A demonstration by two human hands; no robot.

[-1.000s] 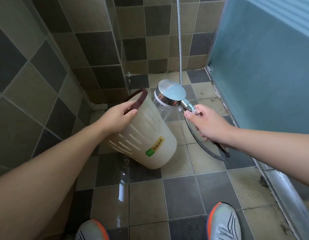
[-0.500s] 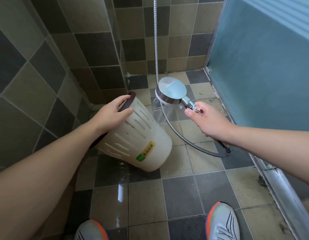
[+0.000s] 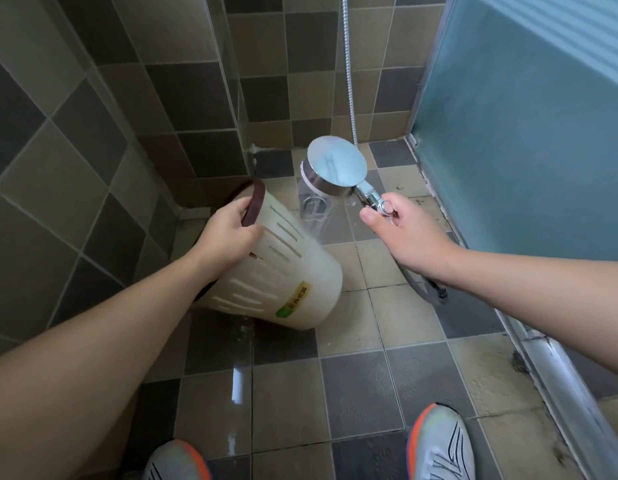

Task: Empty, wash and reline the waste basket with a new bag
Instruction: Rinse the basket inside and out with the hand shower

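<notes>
left hand (image 3: 228, 233) is gripping the waste basket (image 3: 283, 271) at its dark brown rim (image 3: 254, 206), fingers curled over the edge, thumb lying on the slotted side wall. basket is hanging tilted above the wet tiled floor (image 3: 352, 386), mouth facing up and away toward the corner, base pointing down toward the camera; no bag visible on it, green and yellow label (image 3: 293, 301) showing near the base. just right of the rim, the shower head (image 3: 335, 166) is spraying downward; water appears to be falling beside the basket, not into it. right hand (image 3: 408, 233) is wrapping around the shower handle, thumb on top, hose (image 3: 349, 71) looping behind. judgement: washing step in hand, emptying apparently done, relining not yet begun. next move is calling for bringing spray and basket mouth together, then turning the basket to rinse all round and tipping water out.
</notes>
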